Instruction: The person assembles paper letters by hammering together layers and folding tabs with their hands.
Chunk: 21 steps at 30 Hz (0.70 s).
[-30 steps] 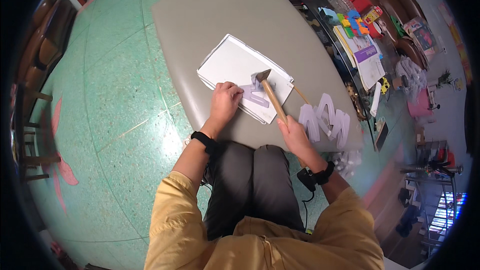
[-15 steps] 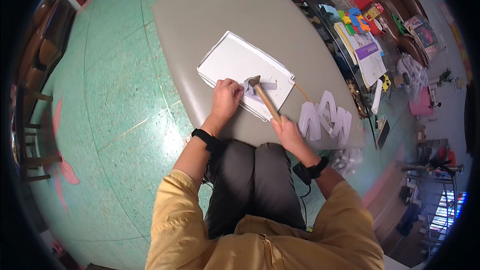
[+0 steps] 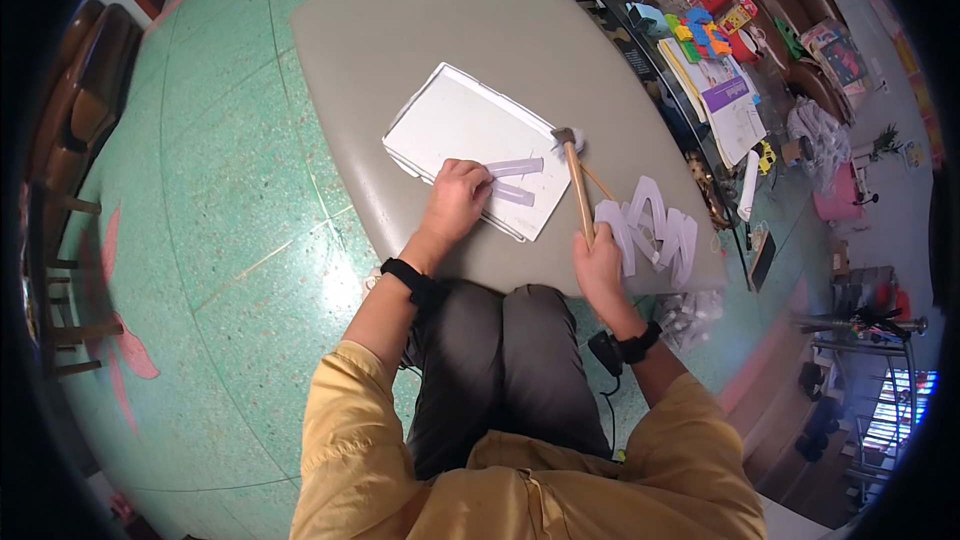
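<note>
- From where I stand, the person's left hand (image 3: 458,198) is down at the white tray's (image 3: 445,115) 6 o'clock edge, its fingers (image 3: 474,175) pinched together on the joined end of a lilac strip (image 3: 518,168).
- That strip lies on the tray, towards 4 o'clock from its middle; its two legs fan out, one to nearly 3 o'clock, the other to 4.
- The right hand (image 3: 598,265) has its fingers (image 3: 590,237) closed right round the wooden handle of a hammer (image 3: 579,185).
- The hammer's head is up at 11 o'clock from that hand, by the tray's 3 o'clock corner and clear of the strip's legs; I can't tell whether it touches anything there.
- More folded lilac pieces (image 3: 648,208) lie bunched at 2 o'clock from the right hand, on the grey padded tabletop (image 3: 420,10) that carries the tray.
- A thin stick (image 3: 598,181) slants from the tray's right corner towards 5 o'clock.
- Farther off, at 2 o'clock from the tray, sit bright building blocks (image 3: 700,35), with papers (image 3: 730,120) nearer 3.
- Each wrist wears a black band (image 3: 408,280).
</note>
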### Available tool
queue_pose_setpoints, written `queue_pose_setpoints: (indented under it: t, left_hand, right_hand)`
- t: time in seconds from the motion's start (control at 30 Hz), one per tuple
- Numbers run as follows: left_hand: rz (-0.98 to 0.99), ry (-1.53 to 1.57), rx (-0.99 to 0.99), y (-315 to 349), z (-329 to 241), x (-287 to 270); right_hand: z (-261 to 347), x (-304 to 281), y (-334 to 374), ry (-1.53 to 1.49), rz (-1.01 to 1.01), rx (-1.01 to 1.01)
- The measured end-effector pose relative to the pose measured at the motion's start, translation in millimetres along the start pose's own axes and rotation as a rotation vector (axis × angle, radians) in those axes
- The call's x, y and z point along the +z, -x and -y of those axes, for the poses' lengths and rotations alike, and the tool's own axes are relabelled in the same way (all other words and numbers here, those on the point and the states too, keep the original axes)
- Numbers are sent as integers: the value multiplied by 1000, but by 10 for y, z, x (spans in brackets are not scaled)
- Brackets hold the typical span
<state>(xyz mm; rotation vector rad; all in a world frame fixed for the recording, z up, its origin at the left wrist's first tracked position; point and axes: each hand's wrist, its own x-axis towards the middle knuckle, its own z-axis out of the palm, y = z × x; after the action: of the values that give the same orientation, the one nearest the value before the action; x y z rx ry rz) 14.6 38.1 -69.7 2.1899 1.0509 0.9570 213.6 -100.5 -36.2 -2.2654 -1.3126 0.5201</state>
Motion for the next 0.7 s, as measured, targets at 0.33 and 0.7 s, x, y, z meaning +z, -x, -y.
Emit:
queue_pose_setpoints:
  t: [0.33, 0.7]
  left_hand:
    - [17, -47, -1, 13, -74, -1]
    - [110, 21, -9, 10, -48, 1]
  right_hand:
    - [29, 282, -180, 16, -62, -38]
    - [255, 58, -131, -161, -153, -441]
